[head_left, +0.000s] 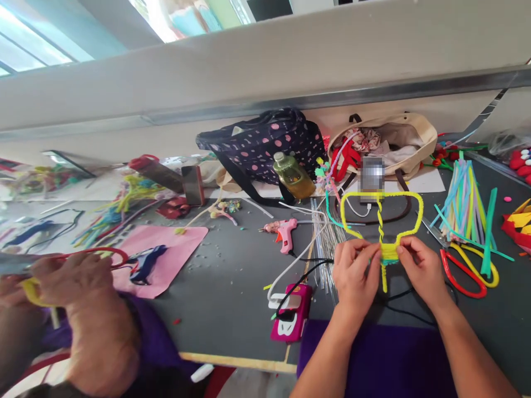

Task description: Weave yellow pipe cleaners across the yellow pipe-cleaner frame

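Pinching the frame [398,194] with left hand [357,271] and right hand [423,272], I could warp it by tugging 1 side harder.

Single head-worn cam, faces forward and down over cluttered desk [232,298], wall [265,72] beyond, view tilted.
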{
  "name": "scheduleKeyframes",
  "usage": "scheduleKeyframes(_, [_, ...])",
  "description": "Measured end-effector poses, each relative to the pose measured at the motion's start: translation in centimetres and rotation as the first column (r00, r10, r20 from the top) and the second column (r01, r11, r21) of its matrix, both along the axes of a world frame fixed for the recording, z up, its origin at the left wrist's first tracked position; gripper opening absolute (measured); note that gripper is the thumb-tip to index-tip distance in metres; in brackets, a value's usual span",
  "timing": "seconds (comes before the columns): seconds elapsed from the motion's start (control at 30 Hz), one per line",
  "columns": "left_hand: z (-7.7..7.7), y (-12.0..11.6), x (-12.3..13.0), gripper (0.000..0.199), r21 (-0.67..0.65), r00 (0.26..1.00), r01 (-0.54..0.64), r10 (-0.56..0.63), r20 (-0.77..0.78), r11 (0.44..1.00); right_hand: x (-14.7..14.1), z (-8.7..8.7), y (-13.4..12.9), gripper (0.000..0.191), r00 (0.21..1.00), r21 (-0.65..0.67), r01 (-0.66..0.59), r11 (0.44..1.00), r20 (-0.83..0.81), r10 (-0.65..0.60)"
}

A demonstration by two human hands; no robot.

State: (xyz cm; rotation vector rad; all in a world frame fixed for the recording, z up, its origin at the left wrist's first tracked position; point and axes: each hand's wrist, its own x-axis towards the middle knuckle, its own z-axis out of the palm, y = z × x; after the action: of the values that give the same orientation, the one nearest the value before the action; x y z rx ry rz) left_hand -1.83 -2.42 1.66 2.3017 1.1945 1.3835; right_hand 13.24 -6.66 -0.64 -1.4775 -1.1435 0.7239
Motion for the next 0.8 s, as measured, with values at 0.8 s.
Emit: scheduleKeyframes(0.8, [0.2,0.3,-0.5,0.012,-0.341,0.993,0.074,-0.101,-0.065,0.937,-1.7,0.1,0.0,0.011,0.973,-0.051,-0.098,0.994,0.204,0.106])
